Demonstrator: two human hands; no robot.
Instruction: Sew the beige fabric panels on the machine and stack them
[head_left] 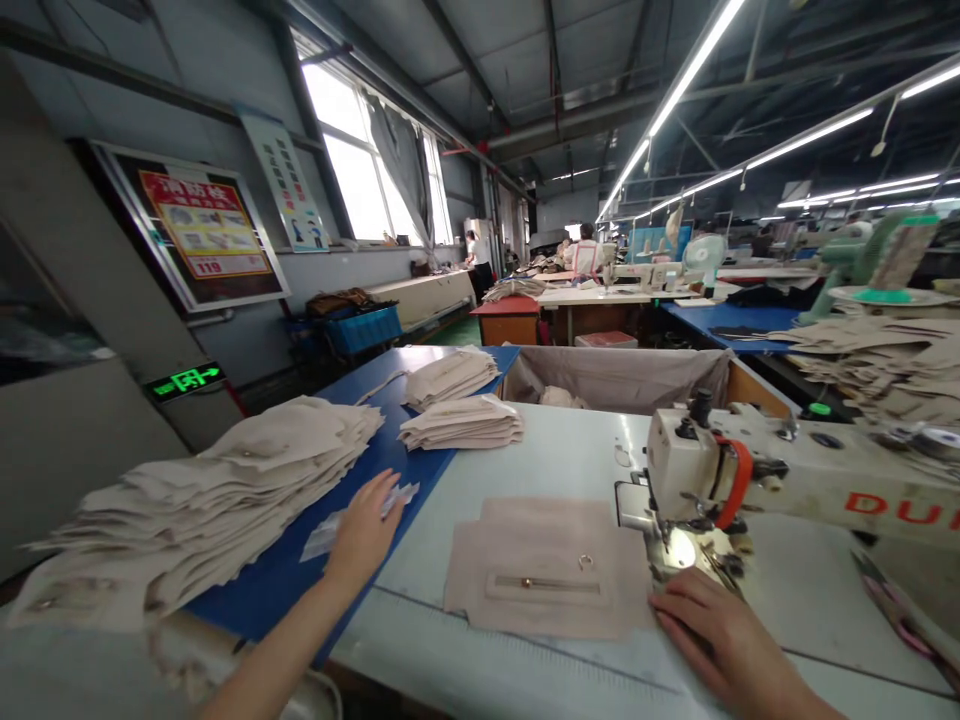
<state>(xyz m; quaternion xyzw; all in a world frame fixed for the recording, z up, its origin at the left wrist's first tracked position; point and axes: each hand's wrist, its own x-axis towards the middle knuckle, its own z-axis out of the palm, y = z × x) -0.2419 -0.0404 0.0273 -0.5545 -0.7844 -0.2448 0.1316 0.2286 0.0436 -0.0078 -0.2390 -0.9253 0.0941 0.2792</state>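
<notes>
We sat at an industrial sewing machine, its small lamp lit above the needle area. Just left of it, a beige fabric panel lay flat on the pale worktable, with a zipper set in a rectangular opening and a small metal ring near it. Our right hand rested palm down and open, fingertips at the panel's right edge. Our left hand reached over a clear plastic packet on the blue tabletop; its fingers were outstretched, and we could not tell whether they pinched anything. Beyond it stood a large stack of beige pieces. We judged the step to be a reach to the packet between stretches of sewing; the next move called for a light pinch on thin plastic while the right hand steadied the panel.
</notes>
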